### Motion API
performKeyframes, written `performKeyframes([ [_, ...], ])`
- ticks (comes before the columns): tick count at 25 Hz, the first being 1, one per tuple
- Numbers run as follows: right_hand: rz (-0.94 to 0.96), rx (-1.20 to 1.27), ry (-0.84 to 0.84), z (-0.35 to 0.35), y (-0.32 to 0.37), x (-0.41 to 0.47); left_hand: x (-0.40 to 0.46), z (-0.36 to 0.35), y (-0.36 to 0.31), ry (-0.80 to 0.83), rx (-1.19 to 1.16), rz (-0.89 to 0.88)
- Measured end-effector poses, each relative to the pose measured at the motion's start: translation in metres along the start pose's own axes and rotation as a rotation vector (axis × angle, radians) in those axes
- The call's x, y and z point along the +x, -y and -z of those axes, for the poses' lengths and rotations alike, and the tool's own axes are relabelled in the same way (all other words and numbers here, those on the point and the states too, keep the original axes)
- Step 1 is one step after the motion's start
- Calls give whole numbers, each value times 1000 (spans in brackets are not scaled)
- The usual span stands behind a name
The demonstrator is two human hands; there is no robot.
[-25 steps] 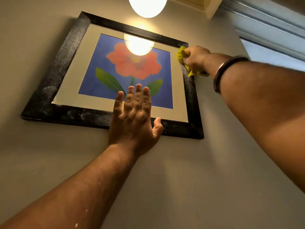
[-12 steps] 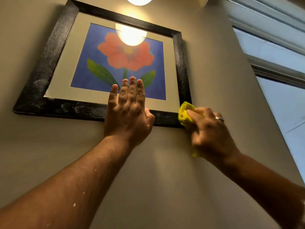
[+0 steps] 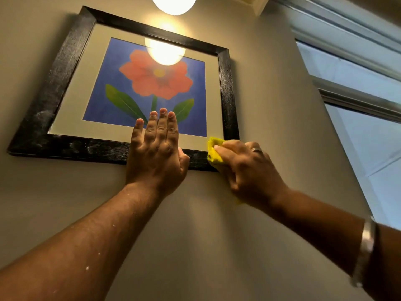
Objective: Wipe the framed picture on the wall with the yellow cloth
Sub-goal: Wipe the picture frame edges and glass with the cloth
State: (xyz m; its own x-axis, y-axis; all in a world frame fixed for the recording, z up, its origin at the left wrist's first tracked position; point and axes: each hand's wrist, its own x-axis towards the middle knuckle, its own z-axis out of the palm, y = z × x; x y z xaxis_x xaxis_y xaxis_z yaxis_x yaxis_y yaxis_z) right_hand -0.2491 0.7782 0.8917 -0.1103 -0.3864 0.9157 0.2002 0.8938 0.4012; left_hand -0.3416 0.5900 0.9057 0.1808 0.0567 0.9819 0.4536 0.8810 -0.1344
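Observation:
The framed picture (image 3: 65, 68) hangs on the beige wall: a thick black frame, a pale mat and a red flower on blue under glass. Whitish dust smears show along its bottom rail and lower left side. My left hand (image 3: 155, 153) lies flat over the bottom rail, fingers together and pointing up onto the glass. My right hand (image 3: 247, 170) is closed around the yellow cloth (image 3: 213, 152) and presses it against the frame's bottom right corner. Most of the cloth is hidden inside the hand.
A glowing round lamp (image 3: 173, 4) hangs above the frame and is mirrored in the glass. A window (image 3: 373, 135) with a grey frame fills the right side. Bare wall (image 3: 195, 235) stretches below the picture.
My right hand carried the cloth from the frame's upper right corner down its right side to the bottom right corner. My left hand stayed flat on the bottom rail.

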Motion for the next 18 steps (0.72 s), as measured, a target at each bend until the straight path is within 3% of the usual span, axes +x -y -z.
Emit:
performKeyframes([
  [5,-377,116,54,15,-54,102,1,-1,-1,8,8,3],
  [7,-337,129,48,12,-44,101,1,-1,1,3,9,6],
  [10,-112,116,112,13,-41,13,1,-2,1,6,6,-7],
  [12,-115,119,184,23,-53,2,1,-3,1,3,8,-5],
  [14,-241,97,142,25,-47,33,1,-5,0,0,5,-2],
  [18,-55,-29,-21,4,18,39,0,-4,2,-12,-70,26],
])
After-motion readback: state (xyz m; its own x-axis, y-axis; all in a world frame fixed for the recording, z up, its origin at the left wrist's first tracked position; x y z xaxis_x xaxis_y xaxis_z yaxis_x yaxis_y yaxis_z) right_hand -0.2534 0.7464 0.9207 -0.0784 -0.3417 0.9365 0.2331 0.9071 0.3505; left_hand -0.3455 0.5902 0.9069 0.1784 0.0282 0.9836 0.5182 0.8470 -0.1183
